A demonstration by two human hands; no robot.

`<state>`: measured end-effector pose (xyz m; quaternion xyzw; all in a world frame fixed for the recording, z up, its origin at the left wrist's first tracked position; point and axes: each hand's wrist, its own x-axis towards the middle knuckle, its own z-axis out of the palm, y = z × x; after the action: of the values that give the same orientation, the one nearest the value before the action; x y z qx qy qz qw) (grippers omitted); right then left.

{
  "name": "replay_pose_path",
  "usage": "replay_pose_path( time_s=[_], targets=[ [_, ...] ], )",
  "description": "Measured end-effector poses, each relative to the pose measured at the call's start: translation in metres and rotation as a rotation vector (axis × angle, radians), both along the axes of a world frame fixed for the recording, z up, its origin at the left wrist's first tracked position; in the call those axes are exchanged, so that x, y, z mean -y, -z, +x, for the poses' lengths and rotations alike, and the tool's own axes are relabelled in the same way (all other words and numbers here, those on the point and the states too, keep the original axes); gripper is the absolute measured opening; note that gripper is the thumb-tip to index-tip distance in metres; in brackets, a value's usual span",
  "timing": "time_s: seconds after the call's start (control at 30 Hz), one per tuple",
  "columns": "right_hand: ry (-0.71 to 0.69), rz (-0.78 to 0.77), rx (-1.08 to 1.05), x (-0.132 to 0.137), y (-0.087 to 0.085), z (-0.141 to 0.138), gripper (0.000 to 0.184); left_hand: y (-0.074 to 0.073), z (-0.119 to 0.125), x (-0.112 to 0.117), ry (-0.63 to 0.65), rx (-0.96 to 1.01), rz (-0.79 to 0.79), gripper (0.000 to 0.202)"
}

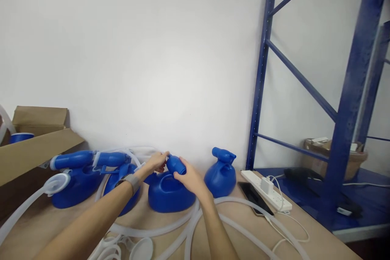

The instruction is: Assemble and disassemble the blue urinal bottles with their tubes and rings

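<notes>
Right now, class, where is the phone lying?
In the head view the phone lies flat on the right side of the table, beside the white power strip and just right of the lone blue jug.

1. No text, label, brand, number or sign is showing readably anywhere in view.
2. The jug [170,198] being held is showing only plain blue plastic, with no print to make out.
3. The box [33,150], the power strip [250,177] and the phone [254,199] are showing no legible marking; anything printed on them is coming through too small or too blurred to read.
</notes>
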<state>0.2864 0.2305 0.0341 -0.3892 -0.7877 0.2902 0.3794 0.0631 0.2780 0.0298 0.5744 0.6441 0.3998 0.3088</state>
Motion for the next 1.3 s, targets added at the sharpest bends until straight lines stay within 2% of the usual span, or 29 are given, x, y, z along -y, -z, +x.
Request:
replay_pose_path(
  time_s=[0.1, 0.17, 0.37, 0.67, 0.87, 1.03, 1.17, 1.3],
  targets=[
    [0.005, -0.013, 0.01, -0.001, 0.001, 0.002, 0.075, -0.001, 0.005, 0.002, 0.018, 0.153, -0.116, 0.035],
    [0.011, -0.024, 0.005, -0.004, 0.002, 0.003, 0.073, 0.0, 0.008, 0.006, 0.038, 0.246, -0.132, 0.035],
    [0.008, -0.048, -0.008, -0.012, 0.004, 0.007, 0.073, 0.01, 0.016, 0.016, 0.051, 0.41, -0.027, 0.032],
    [-0.014, -0.062, 0.006, -0.014, 0.005, 0.009, 0.078, 0.016, 0.025, 0.014, -0.053, 0.513, 0.056, 0.03],
    [-0.036, -0.046, 0.018, -0.017, 0.006, 0.012, 0.08, 0.011, 0.028, 0.009, -0.144, 0.617, 0.033, 0.032],
    [-0.008, -0.042, 0.058, -0.019, 0.007, 0.015, 0.078, 0.008, 0.028, 0.012, -0.123, 0.712, -0.031, 0.032],
    [0.017, -0.021, 0.109, -0.01, 0.002, 0.012, 0.074, 0.007, 0.028, 0.013, -0.133, 0.808, -0.076, 0.031],
    [0.092, 0.022, 0.207, 0.003, -0.005, 0.007, 0.074, -0.001, 0.037, 0.001, -0.179, 0.95, -0.094, 0.03]
  ],
)
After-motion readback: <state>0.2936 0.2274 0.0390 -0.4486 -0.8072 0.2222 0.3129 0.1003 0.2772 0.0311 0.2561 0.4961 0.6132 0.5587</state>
